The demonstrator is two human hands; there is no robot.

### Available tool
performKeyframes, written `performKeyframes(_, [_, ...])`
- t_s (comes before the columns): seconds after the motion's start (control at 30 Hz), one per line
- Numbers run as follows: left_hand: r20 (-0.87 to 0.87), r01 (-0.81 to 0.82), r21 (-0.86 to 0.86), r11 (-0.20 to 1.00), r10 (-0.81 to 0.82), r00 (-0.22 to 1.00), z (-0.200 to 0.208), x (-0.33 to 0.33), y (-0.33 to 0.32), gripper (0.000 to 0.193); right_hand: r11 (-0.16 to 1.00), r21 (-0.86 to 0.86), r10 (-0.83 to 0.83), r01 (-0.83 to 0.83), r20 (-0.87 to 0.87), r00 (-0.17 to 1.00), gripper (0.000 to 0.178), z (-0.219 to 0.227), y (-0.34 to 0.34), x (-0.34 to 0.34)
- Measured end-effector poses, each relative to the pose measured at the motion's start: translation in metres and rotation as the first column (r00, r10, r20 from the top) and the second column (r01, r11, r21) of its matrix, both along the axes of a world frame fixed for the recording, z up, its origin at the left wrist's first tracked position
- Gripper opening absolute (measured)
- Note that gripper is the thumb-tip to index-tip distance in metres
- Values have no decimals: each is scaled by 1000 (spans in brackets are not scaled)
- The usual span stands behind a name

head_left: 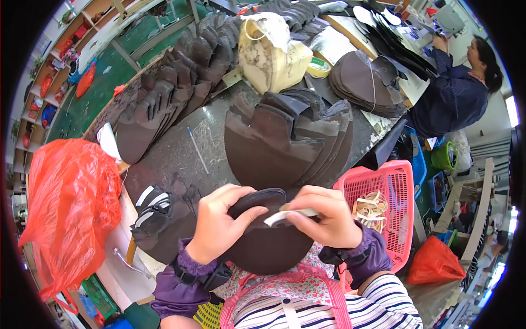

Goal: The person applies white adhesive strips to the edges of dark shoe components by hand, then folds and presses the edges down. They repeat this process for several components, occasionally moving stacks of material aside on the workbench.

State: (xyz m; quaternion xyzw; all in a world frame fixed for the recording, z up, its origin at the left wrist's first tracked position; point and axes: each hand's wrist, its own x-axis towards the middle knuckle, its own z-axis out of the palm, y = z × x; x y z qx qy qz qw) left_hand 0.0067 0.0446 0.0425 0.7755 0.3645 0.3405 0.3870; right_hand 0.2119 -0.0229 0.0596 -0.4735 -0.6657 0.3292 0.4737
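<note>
My left hand (216, 225) is closed on a dark brown shoe-upper piece (260, 200), its thumb pressed on the near face and its fingers behind. Below, in front of my apron, lies a broad rounded part (274, 252) of dark brown material; whether it belongs to the held piece I cannot tell. Between the thumb and fingers of my right hand (331, 219) is pinched a narrow white strip (275, 218), with a small tan bit beside it. The strip's end points at the left thumb. Just beyond both hands is a fanned stack of dark brown upper pieces (268, 153).
Rows of similar pieces (181, 77) line the table's far left, near a cream container (274, 60). A pink basket (402, 219) with pale bands stands at my right. A red plastic bag (74, 203) hangs at the left. Another person (455, 93) works at the far right.
</note>
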Motion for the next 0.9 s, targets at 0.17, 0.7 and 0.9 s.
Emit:
performKeyframes(0.17, [34,-8,-225,974,16,999,-26,-8,-16,30,999,37,10,-16,161,987,13,-34,6,-25])
performKeyframes(0.7, [111,-49,-266,963,81,991,-41,-32,-30,16,957,38,-280,289,391,877,36,-37,-7,-33])
performKeyframes(0.9, [123,-37,-254,966,70,990,-45,-37,-40,13,864,88,-484,496,421,767,28,-39,-7,-48])
